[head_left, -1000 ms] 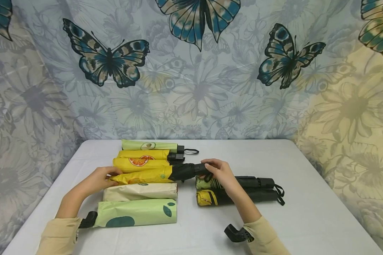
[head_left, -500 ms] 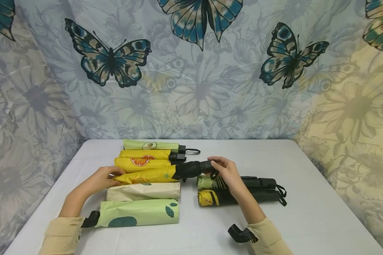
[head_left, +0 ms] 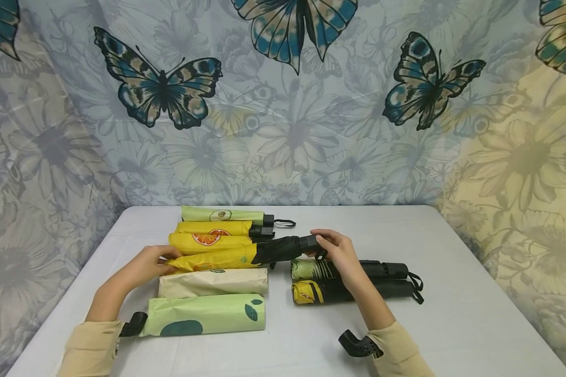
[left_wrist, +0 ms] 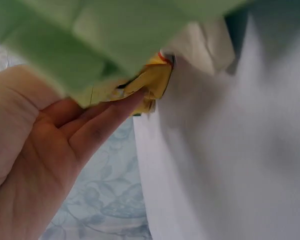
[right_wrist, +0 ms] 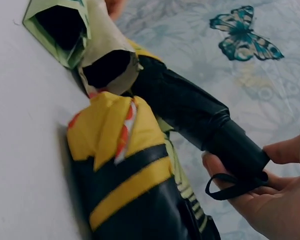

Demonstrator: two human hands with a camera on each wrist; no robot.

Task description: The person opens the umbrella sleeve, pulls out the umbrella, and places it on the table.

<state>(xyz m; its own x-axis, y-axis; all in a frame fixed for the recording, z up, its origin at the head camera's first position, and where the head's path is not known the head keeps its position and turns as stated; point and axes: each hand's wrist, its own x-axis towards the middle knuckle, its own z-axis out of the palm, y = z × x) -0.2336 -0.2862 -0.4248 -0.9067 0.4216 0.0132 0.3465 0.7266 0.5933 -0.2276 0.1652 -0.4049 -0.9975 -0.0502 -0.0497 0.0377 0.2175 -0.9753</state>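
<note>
A folded umbrella (head_left: 278,250) with a black canopy end and black handle sticks out of a yellow sleeve (head_left: 217,259), tilted up to the right. My left hand (head_left: 148,263) pinches the sleeve's left end; in the left wrist view a green sleeve (left_wrist: 105,35) hides part of those fingers. My right hand (head_left: 337,254) grips the handle (right_wrist: 237,150), whose strap (right_wrist: 230,192) hangs loose. Below lie a cream sleeve (head_left: 212,283) and a light green sleeve (head_left: 207,317); the right wrist view shows their dark, hollow ends.
Behind lie yellow orange-print umbrellas (head_left: 209,243) and a green avocado-print umbrella (head_left: 221,215). Two folded umbrellas without sleeves, one green and black (head_left: 382,269), one yellow and black (head_left: 306,292), lie side by side under my right forearm. A white cloth covers the table (head_left: 476,314).
My right hand has moved right and slightly up with the handle. A little more of the black umbrella shows outside the yellow sleeve. My left hand keeps its hold at the sleeve's left end.
</note>
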